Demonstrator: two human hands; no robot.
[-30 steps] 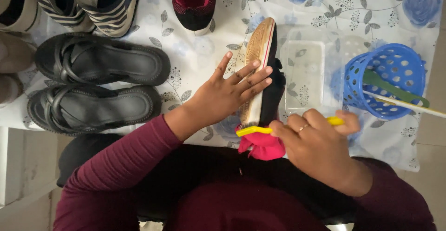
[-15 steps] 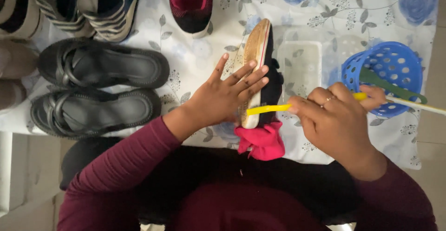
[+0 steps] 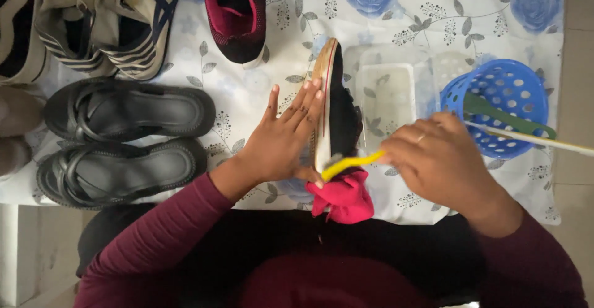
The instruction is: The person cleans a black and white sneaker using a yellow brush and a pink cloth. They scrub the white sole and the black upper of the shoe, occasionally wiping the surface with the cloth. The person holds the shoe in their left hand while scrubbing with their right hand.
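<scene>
Against the shoe point(image 3: 337, 107), yellow toothbrush point(image 3: 349, 163).

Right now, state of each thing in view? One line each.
Left hand: flat against the shoe's sole, fingers spread.
Right hand: closed on the yellow toothbrush.
Black shoe: on its side, pink lining showing.
Blue basket: upright, green tool inside.
Clear tray: open.
Black sandals: paired, soles down.

Sandals point(image 3: 124, 138) lie left of the shoe point(image 3: 337, 107), basket point(image 3: 504, 100) right.
</scene>
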